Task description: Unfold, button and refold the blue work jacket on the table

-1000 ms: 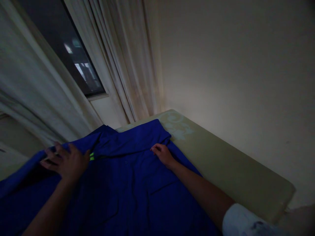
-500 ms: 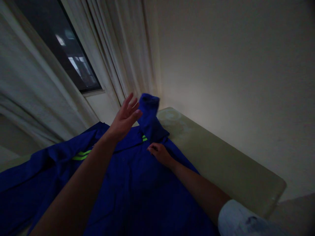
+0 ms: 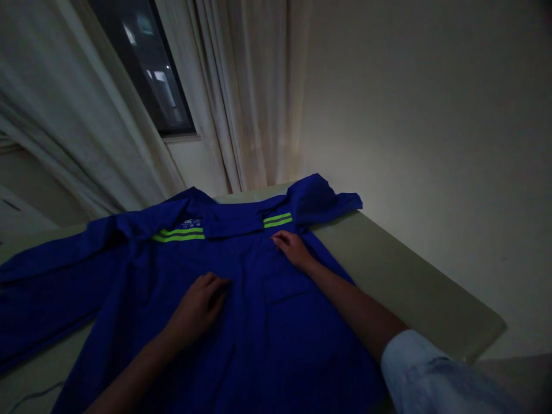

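Note:
A dark blue work jacket (image 3: 241,356) with bright yellow-green stripes is spread front up, its collar (image 3: 233,225) at the far side. Over the middle of its front is my left hand (image 3: 200,307), fingers loosely curved and thumb apart, holding nothing I can see. Just below the stripe on the right, my right hand (image 3: 293,250) has its thumb and fingers pinched together on the jacket cloth. The right sleeve (image 3: 319,198) lies bunched at the far right. Stretching out to the left is the other sleeve (image 3: 56,276).
The jacket lies on a pale greenish table (image 3: 414,282) with a rounded corner at the right. A bare wall (image 3: 422,115) runs along the right side. Behind are long light curtains (image 3: 254,103) and a dark window (image 3: 146,63). A thin cord (image 3: 41,394) shows at the lower left.
The raised right sleeve has dropped and now lies to the far right. My left hand has come down and back over the jacket front. My right hand stays near the stripe. The view has shifted left.

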Motion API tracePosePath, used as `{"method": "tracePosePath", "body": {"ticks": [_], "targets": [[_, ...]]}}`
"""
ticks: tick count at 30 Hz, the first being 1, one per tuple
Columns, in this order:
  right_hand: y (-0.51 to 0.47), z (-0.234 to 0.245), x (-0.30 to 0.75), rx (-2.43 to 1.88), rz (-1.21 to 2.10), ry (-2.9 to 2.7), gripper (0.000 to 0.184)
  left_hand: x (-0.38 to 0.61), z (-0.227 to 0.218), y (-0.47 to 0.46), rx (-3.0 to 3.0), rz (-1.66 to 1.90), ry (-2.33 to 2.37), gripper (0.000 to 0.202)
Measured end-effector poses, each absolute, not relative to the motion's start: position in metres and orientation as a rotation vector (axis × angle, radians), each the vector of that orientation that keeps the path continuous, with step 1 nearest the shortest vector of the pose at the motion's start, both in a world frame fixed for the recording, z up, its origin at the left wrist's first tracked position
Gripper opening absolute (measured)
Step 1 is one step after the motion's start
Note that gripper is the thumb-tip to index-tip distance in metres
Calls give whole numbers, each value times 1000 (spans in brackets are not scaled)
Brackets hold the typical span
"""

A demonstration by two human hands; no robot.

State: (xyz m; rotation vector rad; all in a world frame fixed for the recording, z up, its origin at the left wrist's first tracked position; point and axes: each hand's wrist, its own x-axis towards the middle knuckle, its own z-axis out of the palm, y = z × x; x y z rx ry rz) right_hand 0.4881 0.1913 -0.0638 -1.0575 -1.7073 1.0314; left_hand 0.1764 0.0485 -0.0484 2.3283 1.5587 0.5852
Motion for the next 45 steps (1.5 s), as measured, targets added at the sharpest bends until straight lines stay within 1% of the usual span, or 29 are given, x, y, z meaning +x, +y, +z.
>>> {"method": "tracePosePath", "body": {"ticks": [3,5,7,9,12,15,17,20,21,24,27,30,33,37,40,42,45], "targets": [[177,-45,482,-1044,883,-1911,28,182,-60,32,2493,631,1545,51],[156,-27,471,-966,825,-2108,29,185,-60,32,2509,631,1493,56],[129,-12,456,-928,835,-2303,31,186,-57,35,2452,624,1442,52],[101,-5,440,-964,821,-2467,38,186,-55,36,2382,621,1426,45],[76,-11,426,-948,756,-2593,44,188,-54,35,2329,633,1461,39],[70,-23,425,-973,719,-2530,49,191,-55,31,2302,651,1485,41],[71,-29,425,-1094,611,-2509,39,194,-54,31,2276,667,1509,42],[75,-34,422,-1262,474,-2488,11,202,-49,37,2152,679,1590,39],[76,-35,420,-1294,460,-2468,6,205,-48,40,2082,667,1642,37],[80,-37,415,-1307,433,-2461,12,217,-45,51,1897,614,1813,30],[83,-38,414,-1266,390,-2475,18,224,-46,56,1851,617,1869,24],[83,-40,414,-1202,395,-2450,15,225,-49,53,1901,722,1866,23],[83,-41,414,-1141,444,-2379,17,223,-49,48,1897,817,1835,25],[89,-41,413,-1139,647,-2223,16,223,-47,47,1862,854,1776,23],[94,-42,413,-1194,774,-2117,18,222,-47,48,1846,891,1758,20],[95,-43,413,-1192,786,-2108,19,222,-47,48,1837,922,1740,20],[91,-44,413,-1123,716,-2165,16,222,-46,49,1831,940,1720,22]]}}
